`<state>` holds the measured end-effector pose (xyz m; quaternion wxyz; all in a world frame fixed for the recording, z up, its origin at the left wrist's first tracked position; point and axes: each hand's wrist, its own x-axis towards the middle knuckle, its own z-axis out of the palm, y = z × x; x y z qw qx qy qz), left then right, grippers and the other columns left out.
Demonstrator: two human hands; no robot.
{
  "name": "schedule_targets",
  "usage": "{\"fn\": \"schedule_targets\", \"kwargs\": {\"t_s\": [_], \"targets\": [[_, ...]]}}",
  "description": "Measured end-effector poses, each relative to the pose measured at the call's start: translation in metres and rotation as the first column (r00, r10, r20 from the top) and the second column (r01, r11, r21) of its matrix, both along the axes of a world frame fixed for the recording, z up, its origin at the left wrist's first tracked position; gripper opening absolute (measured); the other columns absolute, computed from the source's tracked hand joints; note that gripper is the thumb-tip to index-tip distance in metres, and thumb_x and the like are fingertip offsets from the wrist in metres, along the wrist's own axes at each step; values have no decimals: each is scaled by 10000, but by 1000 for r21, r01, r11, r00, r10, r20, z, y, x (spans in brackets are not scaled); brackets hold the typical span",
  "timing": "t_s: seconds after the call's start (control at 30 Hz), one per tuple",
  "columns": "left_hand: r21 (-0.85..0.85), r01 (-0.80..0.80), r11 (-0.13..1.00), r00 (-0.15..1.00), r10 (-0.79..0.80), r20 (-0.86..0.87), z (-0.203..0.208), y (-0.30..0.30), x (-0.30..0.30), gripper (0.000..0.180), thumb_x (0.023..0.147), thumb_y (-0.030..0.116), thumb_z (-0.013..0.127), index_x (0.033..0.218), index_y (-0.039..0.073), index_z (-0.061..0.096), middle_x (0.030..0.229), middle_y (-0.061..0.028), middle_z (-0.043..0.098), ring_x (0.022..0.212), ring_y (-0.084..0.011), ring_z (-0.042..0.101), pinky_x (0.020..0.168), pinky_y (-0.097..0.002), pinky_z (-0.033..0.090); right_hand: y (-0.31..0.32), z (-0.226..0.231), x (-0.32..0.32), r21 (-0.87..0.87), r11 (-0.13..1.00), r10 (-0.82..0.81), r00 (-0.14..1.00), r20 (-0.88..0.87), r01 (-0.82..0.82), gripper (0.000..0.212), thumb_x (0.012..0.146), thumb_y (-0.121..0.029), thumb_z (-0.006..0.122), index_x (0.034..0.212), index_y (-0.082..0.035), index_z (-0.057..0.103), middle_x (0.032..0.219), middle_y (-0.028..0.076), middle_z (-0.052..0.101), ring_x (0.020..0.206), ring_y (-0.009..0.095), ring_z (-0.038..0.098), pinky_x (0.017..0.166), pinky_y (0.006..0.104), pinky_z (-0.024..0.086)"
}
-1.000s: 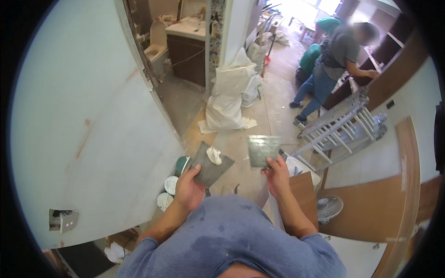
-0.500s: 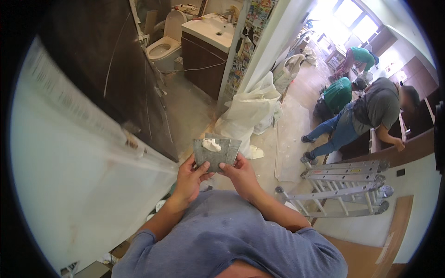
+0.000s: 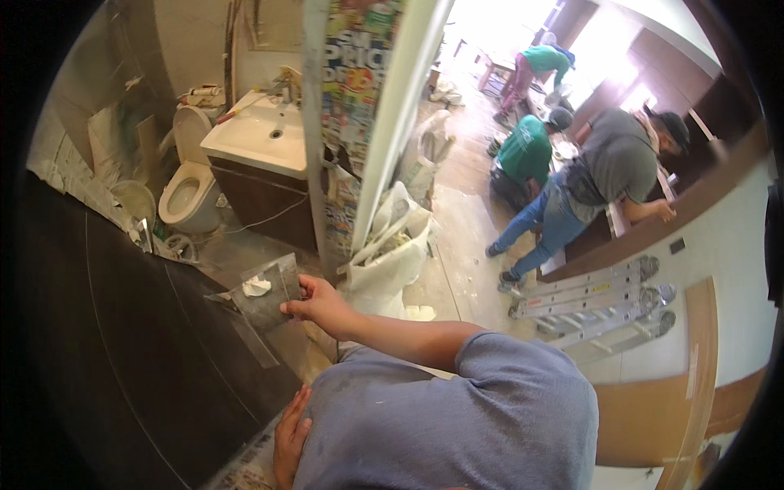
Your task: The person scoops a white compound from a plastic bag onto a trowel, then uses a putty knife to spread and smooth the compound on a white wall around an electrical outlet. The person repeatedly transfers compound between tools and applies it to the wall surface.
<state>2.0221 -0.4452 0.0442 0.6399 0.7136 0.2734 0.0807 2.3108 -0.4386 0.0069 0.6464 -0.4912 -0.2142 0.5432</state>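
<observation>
The thin grey plate is left of centre, in front of you, and carries a lump of white paste. A second flat edge shows on its near side; blur hides whether this is a separate piece. Your right hand reaches across to the left, its fingers gripping the plate by the right edge. Your left hand is low and near, beside your grey-blue shirt; you cannot tell whether its fingers are closed on anything.

The dark brown panel stands left of the plate; contact between the two cannot be confirmed. Farther left are the toilet and the white washbasin on a brown cabinet. A white sack is right of the plate, on the floor. To the right, a folded ladder lies nearer than a co-worker in jeans; two others in green are farther off.
</observation>
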Motion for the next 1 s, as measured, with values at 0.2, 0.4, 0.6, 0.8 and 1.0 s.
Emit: {"fn": "schedule_targets", "kwargs": {"t_s": [0.2, 0.4, 0.6, 0.8, 1.0], "targets": [[62, -461, 885, 886, 463, -12, 0, 74, 46, 259, 956, 109, 671, 1152, -45, 742, 1177, -202, 741, 1189, -339, 677, 1055, -404, 485, 160, 3, 59, 177, 984, 12, 995, 94, -29, 390, 881, -65, 779, 1243, -75, 633, 1110, 32, 729, 947, 129, 685, 755, 322, 588], [60, -718, 694, 682, 683, 261, -10, 187, 101, 158, 785, -75, 833, 779, 4, 697, 834, -114, 745, 821, -183, 735, 730, -304, 560, 315, 33, 126, 225, 974, 8, 997, -82, 11, 378, 931, -13, 698, 1290, -68, 593, 1199, 55, 712, 1033, 160, 690, 824, 330, 575], [-136, -798, 588, 552, 802, 229, 2, 276, 138, 105, 905, -1, 763, 806, 4, 728, 815, -97, 744, 736, -134, 675, 683, -300, 521, 469, 46, 145, 290, 957, 62, 988, -139, -19, 373, 933, 6, 684, 1287, -44, 578, 1201, 70, 706, 1040, 167, 687, 851, 341, 575], [42, -767, 640, 638, 754, 157, 18, 380, 153, 276, 1050, 179, 586, 983, -19, 767, 932, -127, 781, 914, -202, 742, 843, -339, 558, 598, 52, 134, 379, 918, 173, 978, -119, -116, 400, 928, -3, 696, 1304, -45, 567, 1204, 71, 700, 1048, 166, 682, 859, 351, 570], [110, -699, 706, 714, 685, 145, 20, 503, 185, 423, 966, 150, 668, 1368, 26, 625, 1164, -165, 743, 1052, -246, 717, 971, -386, 530, 692, 26, 134, 314, 918, 273, 960, -54, -244, 423, 927, -17, 698, 1325, -45, 559, 1214, 65, 695, 1061, 163, 670, 863, 356, 554]]}}
